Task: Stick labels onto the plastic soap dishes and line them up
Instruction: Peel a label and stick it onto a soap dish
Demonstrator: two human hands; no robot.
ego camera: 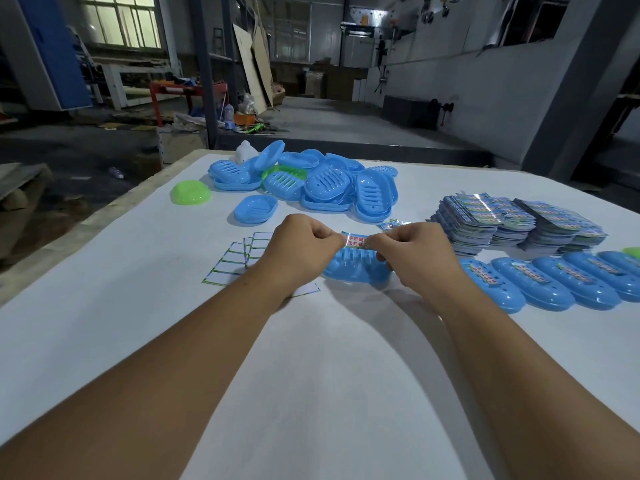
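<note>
A printed label (354,240) was pinched taut between the left hand (302,249) and right hand (408,252) above a blue soap dish (356,268). If lowered unevenly, it could be stuck crooked or creased across the slots.

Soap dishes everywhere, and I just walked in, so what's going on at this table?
A person is labelling soap dishes. Both hands, left hand and right hand, pinch a label over a blue dish on the table. Labelled dishes stand in a row at the right, in front of stacks of labels. An unlabelled pile waits behind, and backing sheets lie at the left.
</note>
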